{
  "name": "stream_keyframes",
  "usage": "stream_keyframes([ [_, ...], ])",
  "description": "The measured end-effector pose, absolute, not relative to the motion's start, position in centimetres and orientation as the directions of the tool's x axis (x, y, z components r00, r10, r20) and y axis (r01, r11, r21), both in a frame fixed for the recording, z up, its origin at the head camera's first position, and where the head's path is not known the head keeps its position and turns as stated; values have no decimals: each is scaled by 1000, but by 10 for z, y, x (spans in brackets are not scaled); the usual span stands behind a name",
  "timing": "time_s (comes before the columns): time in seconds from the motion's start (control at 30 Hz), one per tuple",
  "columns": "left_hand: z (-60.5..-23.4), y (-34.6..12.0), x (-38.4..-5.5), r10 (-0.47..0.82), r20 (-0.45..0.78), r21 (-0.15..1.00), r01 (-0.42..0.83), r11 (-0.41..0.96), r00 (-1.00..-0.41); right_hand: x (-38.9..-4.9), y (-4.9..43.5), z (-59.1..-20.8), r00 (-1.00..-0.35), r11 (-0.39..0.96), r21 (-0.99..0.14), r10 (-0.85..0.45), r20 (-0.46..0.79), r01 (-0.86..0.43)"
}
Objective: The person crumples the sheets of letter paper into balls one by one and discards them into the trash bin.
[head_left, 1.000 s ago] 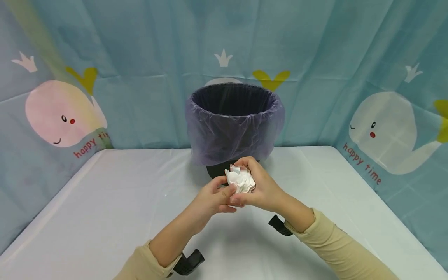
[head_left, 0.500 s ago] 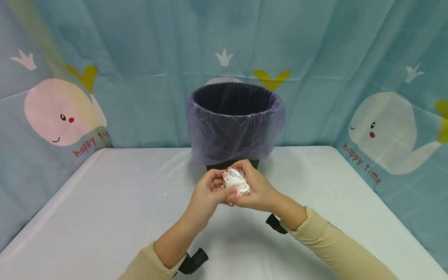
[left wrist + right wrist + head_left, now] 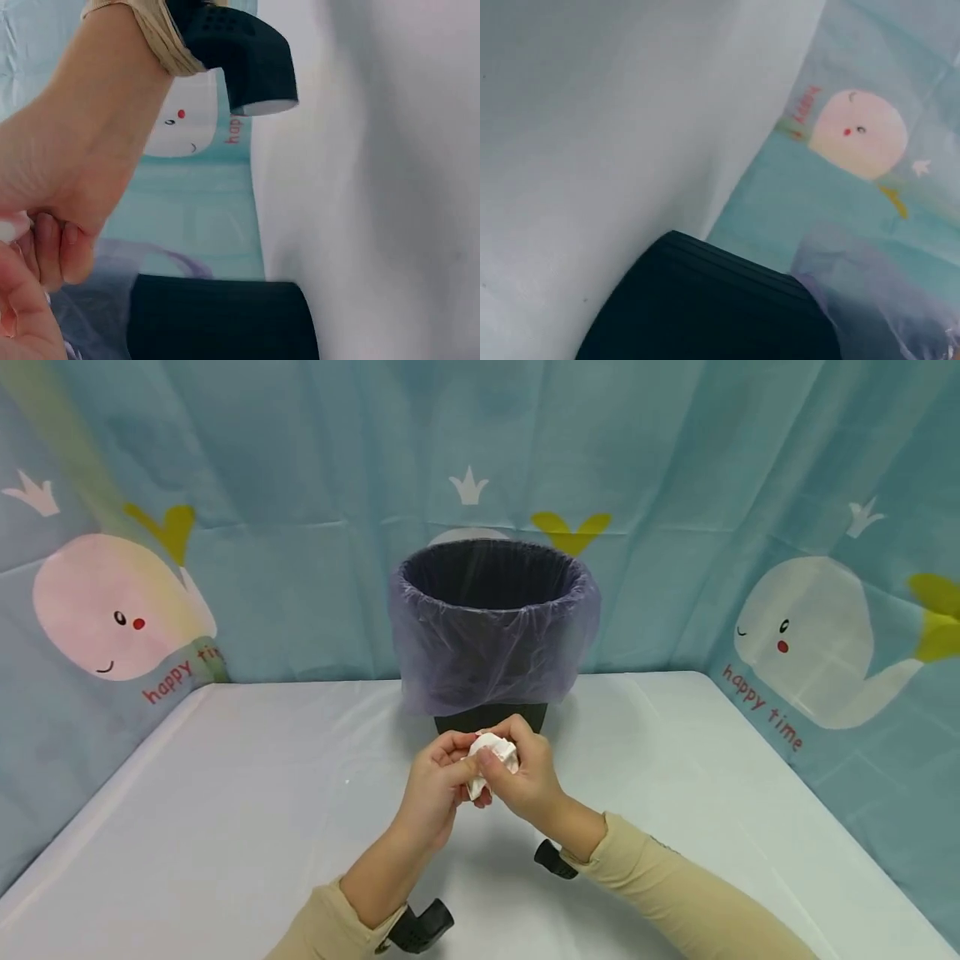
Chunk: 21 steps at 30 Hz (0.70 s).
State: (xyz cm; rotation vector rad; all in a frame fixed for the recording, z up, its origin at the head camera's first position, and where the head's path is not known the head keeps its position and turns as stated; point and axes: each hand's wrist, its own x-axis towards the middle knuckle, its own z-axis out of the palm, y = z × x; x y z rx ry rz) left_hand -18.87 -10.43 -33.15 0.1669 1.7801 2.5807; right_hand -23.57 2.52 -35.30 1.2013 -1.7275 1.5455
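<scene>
In the head view, a crumpled ball of white paper (image 3: 497, 747) is between my two hands, in front of a bin. My left hand (image 3: 433, 785) grips it from the left, thumb across its near side. From the other side my right hand (image 3: 531, 774) holds it with curled fingers, thumb pressing its front. Fingers cover much of the paper. The left wrist view catches the right hand (image 3: 71, 169) and its curled fingers, with only a sliver of paper at the left edge. In the right wrist view the hands are nearly out of frame.
A black bin (image 3: 491, 718) with a translucent purple liner bag (image 3: 495, 652) stands behind the hands, at the far side of the white-covered table (image 3: 225, 827). Blue printed curtains (image 3: 300, 593) close in the back and sides. Black camera mounts (image 3: 422, 927) sit under both wrists.
The hands have come closer together and slightly lower and to the left. The paper ball looks smaller and more covered, and the right thumb now lies over its front.
</scene>
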Motion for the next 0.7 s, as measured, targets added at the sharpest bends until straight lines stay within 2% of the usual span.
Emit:
stream_keyframes([
  [0.07, -333, -106, -190, 90, 104, 943, 70, -324, -991, -235, 24, -350, -528, -26, -550, -245, 813, -835],
  [0.13, -334, -109, -190, 145, 142, 959, 101, -264, -979, -234, 25, -343, -617, -5, -635, -232, 752, -772],
  [0.23, -336, -113, -189, 226, 248, 965, 220, -140, -942, -230, 26, -333, -734, 21, -751, -235, 637, -659],
  [0.3, -337, -114, -188, 244, 323, 946, 317, -65, -914, -229, 27, -329, -770, 36, -791, -262, 582, -611],
  [0.43, -341, -110, -189, 163, 476, 866, 493, 86, -864, -227, 23, -329, -780, 3, -817, -297, 550, -577],
  [0.53, -347, -105, -195, 72, 582, 787, 584, 199, -810, -228, 16, -333, -768, -66, -800, -240, 593, -597],
  [0.7, -353, -98, -204, -56, 759, 626, 704, 337, -649, -226, 1, -337, -722, -146, -724, -76, 688, -675],
])
